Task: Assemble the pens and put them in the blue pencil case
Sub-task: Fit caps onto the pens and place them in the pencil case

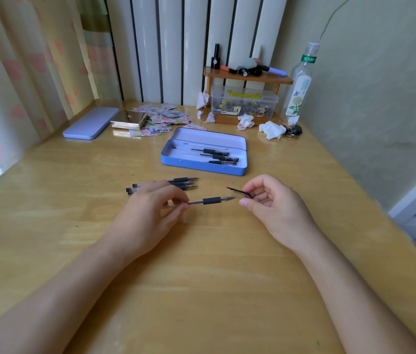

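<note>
The left hand [150, 210] pinches an uncapped pen [212, 200], tip just short of the clear cap [237, 194] gripped by the right hand [268, 203], so capping seemingly comes next, needing straight alignment, with the blue pencil case [203, 168] open beyond both hands.

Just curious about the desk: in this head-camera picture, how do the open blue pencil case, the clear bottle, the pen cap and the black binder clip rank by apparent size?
1. Open blue pencil case
2. Clear bottle
3. Pen cap in the right hand and black binder clip: similar, and the cap sits nearer the camera, so unranked.
</note>
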